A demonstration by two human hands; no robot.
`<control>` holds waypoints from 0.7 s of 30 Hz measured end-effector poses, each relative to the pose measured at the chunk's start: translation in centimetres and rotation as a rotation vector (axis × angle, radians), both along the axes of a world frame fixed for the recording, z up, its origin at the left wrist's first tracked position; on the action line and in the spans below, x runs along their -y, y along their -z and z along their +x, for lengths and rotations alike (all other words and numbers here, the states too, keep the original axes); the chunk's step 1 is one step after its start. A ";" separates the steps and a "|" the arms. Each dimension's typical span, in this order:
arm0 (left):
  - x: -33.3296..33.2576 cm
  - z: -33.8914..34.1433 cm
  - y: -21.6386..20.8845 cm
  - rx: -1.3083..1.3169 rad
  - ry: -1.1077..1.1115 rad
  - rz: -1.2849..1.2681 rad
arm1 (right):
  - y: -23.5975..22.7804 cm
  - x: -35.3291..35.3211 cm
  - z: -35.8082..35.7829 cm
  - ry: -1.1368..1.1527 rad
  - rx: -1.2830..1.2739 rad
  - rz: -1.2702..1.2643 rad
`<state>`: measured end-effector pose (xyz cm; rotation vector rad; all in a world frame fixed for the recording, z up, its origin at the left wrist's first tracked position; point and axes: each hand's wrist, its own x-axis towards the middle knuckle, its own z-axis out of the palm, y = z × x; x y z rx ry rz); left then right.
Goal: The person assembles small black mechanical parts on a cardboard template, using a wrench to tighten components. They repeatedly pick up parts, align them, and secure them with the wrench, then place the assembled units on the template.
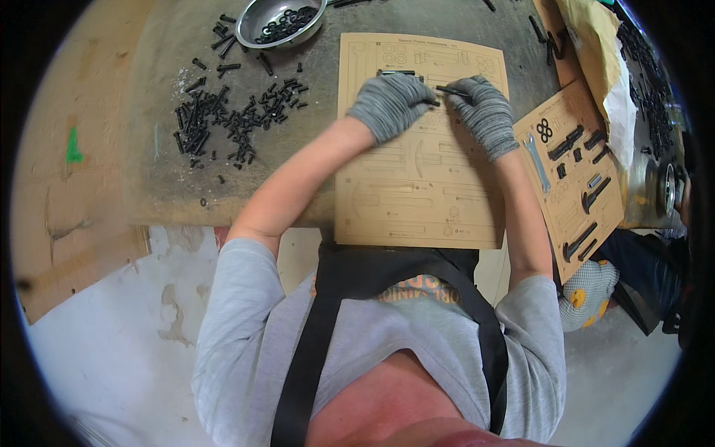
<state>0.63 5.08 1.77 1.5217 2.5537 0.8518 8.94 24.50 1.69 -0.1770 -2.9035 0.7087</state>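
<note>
Both of my hands wear grey knitted gloves and are over a brown cardboard sheet [372, 167] printed with outlines of hardware. My left hand [392, 106] is closed in a pinch, with the dark end of a small black part [433, 103] showing at its fingertips. A thin black bolt [451, 91] is gripped between the fingers of my right hand [484, 113], pointing toward the left hand. Just above the left knuckles, a longer black bolt [397, 72] lies on the sheet, partly hidden by the glove.
Loose black bolts [242, 123] are heaped at the left, below a metal bowl [281, 21] of black rings. At the right, another cardboard sheet [555, 115] carries black parts and a wrench [536, 162]. Beyond it are brown paper [596, 45] and more black hardware [646, 82].
</note>
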 end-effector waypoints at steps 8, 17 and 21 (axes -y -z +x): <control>0.1 2.1 0.3 0.145 -0.241 -0.062 | 0.1 0.1 0.8 -0.118 -0.032 0.034; 2.2 -0.9 0.6 -0.030 -0.385 0.047 | -0.1 1.6 1.0 -0.182 -0.010 0.124; 1.9 -2.9 1.2 -0.003 -0.295 -0.051 | -1.0 -1.2 -0.6 -0.022 0.088 0.210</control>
